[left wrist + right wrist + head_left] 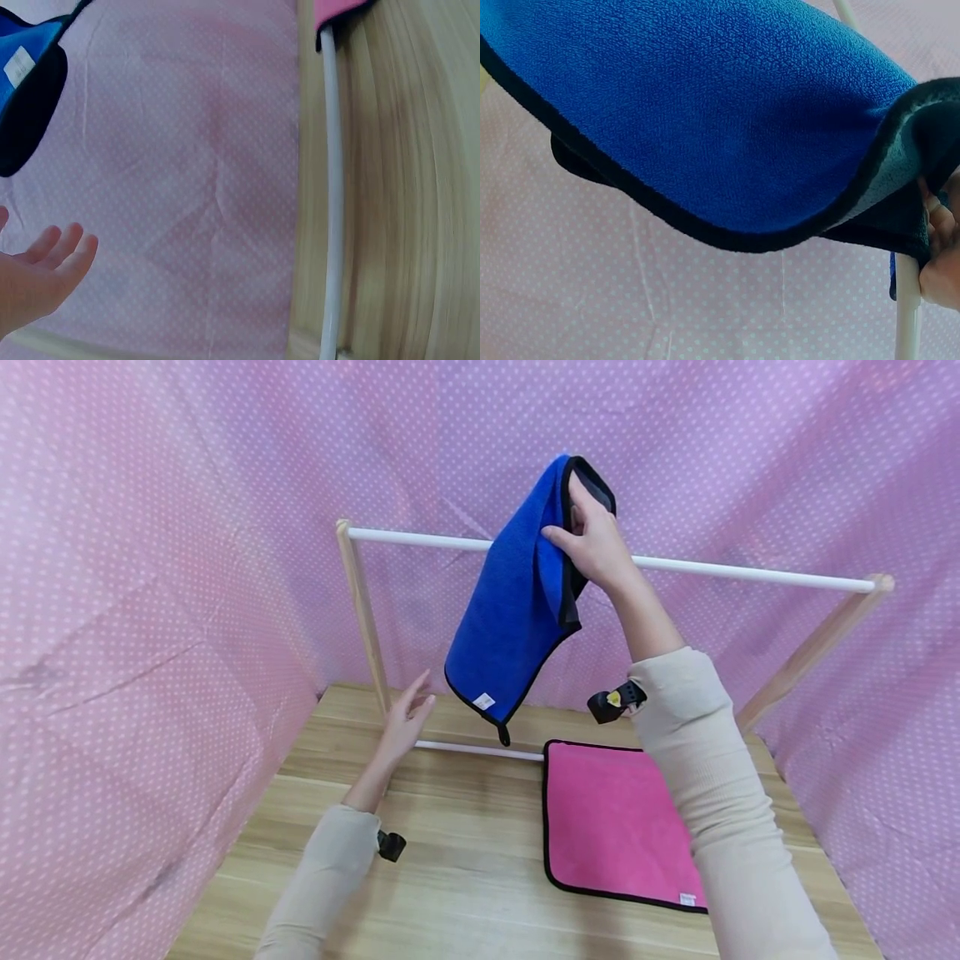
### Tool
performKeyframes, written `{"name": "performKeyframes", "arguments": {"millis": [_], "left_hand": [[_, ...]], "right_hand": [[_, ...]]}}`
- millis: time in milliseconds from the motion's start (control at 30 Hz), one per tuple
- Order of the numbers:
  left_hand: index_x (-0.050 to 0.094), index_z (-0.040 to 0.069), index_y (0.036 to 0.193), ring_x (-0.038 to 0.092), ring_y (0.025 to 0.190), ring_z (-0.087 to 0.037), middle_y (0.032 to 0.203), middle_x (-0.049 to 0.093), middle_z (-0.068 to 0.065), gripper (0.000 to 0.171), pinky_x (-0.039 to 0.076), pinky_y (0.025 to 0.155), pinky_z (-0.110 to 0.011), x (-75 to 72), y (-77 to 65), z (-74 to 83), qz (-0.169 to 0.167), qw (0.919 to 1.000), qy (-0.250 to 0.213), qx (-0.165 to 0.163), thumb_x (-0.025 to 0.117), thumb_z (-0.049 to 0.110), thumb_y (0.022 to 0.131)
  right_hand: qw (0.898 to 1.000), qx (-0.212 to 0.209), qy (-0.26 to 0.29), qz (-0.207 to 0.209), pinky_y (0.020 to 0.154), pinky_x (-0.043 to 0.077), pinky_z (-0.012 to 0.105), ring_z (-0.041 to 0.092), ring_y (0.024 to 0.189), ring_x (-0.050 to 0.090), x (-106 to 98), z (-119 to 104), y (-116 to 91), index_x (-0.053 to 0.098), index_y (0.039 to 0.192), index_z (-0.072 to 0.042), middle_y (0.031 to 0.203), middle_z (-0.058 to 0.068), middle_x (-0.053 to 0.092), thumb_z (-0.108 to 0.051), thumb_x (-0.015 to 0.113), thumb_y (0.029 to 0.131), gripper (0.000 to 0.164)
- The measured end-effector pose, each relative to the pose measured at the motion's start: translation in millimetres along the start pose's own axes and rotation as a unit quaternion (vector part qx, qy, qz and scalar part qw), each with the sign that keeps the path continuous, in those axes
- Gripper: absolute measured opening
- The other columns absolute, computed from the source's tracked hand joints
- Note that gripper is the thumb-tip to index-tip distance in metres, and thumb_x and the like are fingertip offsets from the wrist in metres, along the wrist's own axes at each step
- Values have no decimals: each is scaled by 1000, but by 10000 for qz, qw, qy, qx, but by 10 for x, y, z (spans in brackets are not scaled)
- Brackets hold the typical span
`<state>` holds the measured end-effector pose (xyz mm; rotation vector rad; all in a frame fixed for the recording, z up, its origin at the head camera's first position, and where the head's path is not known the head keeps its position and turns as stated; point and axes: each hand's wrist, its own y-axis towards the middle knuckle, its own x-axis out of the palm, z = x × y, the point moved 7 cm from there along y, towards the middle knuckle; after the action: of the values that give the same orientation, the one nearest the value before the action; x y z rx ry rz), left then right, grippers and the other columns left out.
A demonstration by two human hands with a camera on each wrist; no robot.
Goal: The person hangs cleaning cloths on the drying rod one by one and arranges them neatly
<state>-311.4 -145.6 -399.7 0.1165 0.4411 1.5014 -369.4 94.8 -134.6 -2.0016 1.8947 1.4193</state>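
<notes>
My right hand grips a blue towel with black edging and a grey underside, thumb on the blue face and fingers under the fold. The towel hangs at a slant, overlapping the white top rail in the head view. A white tag and a black loop show at its lower corner. In the right wrist view, the towel's blue face fills much of the picture. Left of the towel's lower end, my left hand holds nothing, fingers spread and apart from the cloth.
Wooden posts carry the top rail, with a white lower bar near the wooden table. A pink towel with black edging lies at the right, over part of that bar. Pink dotted curtains surround the table.
</notes>
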Motion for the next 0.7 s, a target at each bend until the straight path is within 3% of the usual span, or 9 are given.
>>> {"name": "performKeyframes", "arguments": {"millis": [133,400,533,600,700], "left_hand": [[34,0,138,44,116,-42,134,40,-26,47,37,98,-51,82,24,17,-74,9993,-350,-130,47,9,95],[39,4,137,49,115,-35,134,45,-20,44,46,89,-49,186,94,58,-134,9984,-285,-470,45,19,96],[38,0,137,50,112,-36,132,44,-24,43,44,89,-54,215,160,117,-67,9956,-729,-592,41,18,98],[39,0,135,55,106,-28,129,46,-24,41,44,89,-54,210,202,146,68,9928,-1013,-638,40,16,98],[41,-1,133,59,93,-15,117,56,-15,39,49,85,-43,184,255,186,232,9842,-1589,-745,42,15,97]], "right_hand": [[10000,-31,32,2,63,38,20,7,61,45,-2,-3,-10,22,146,-22,69,7,51,-11,59,87,71],[10000,-44,10,2,66,38,19,8,64,46,6,5,-8,20,146,-20,70,8,52,-12,59,88,71],[10000,-56,77,14,68,39,18,7,66,47,11,3,-3,20,146,-20,75,11,56,-11,59,88,71],[9999,-55,112,20,68,39,18,6,66,48,11,3,-3,20,146,-20,76,12,57,-10,59,87,71],[9999,-20,119,17,67,39,19,7,65,47,9,9,-7,20,146,-20,75,11,56,-11,58,88,71]]}}
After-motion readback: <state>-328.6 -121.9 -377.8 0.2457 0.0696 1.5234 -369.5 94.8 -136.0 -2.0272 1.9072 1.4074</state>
